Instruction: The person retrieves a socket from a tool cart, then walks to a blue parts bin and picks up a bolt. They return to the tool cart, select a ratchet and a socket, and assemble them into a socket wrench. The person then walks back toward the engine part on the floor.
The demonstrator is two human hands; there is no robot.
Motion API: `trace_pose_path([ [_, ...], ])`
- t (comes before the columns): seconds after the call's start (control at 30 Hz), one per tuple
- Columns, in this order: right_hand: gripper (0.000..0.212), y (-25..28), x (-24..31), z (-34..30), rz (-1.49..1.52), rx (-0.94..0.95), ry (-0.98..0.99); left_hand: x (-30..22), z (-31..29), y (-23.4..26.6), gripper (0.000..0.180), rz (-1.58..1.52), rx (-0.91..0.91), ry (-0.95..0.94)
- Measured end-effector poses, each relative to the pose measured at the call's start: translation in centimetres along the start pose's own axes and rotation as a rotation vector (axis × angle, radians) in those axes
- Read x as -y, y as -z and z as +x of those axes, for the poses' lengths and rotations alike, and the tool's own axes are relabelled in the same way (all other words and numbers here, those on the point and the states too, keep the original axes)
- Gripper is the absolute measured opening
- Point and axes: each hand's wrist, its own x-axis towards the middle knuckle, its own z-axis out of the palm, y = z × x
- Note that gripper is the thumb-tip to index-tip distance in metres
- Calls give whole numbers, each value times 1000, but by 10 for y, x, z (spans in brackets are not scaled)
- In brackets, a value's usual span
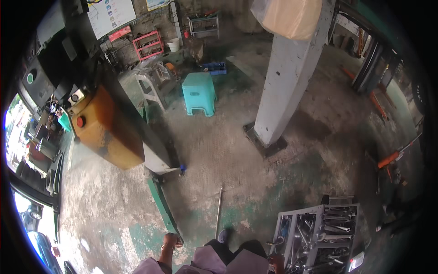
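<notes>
Head view: hands low beside a lift arm and a spanner trolley

Near the bottom edge, the left hand (170, 241) was curled, its fingers drawn in. It hung just beside the near end of the green lift arm (160, 205); whether it touched the arm or pinched anything could not be told. That arm ran along the floor from the base of the orange-boxed lift post (107, 125). It looked like heavy, stiff steel, best swung from its free near end and not lifted. Right of it, a thin metal rod (219, 205) lay on the floor, pointing away from the person's dark shoe (223, 235). It seemed light and rigid, liable to roll, and easiest gripped at mid-length.

The right hand (275, 262) was cut by the lower edge, so its spread or closure could not be told. It sat against the near left corner of the grey tool trolley (292, 214). The spanners (335, 226) racked in it were probably hard, possibly oily steel, best taken by the shank.

The concrete floor (219, 150) was rough, stained and patched with worn green paint, likely giving fair footing. Farther off stood a white plastic chair (153, 86), a teal stool (199, 91), a pink rack (148, 44) by the far wall, and a white pillar (287, 86). An orange-handled jack (390, 158) lay at the far right.
</notes>
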Motion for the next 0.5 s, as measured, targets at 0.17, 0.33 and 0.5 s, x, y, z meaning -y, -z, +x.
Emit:
trace_pose_path([
  [0.17, 20, -42, 22, 43, -713, 90, 62, -54, 20, -40, 14, -20, -11, -44],
  [0.33, 13, -107, 66, 77, -803, -210, -187, -56, 52, -66, 17, -22, -8, 121],
  [0.5, 11, -187, 144, 139, -801, -238, -270, -73, 63, -92, 8, -51, -202, 157],
])
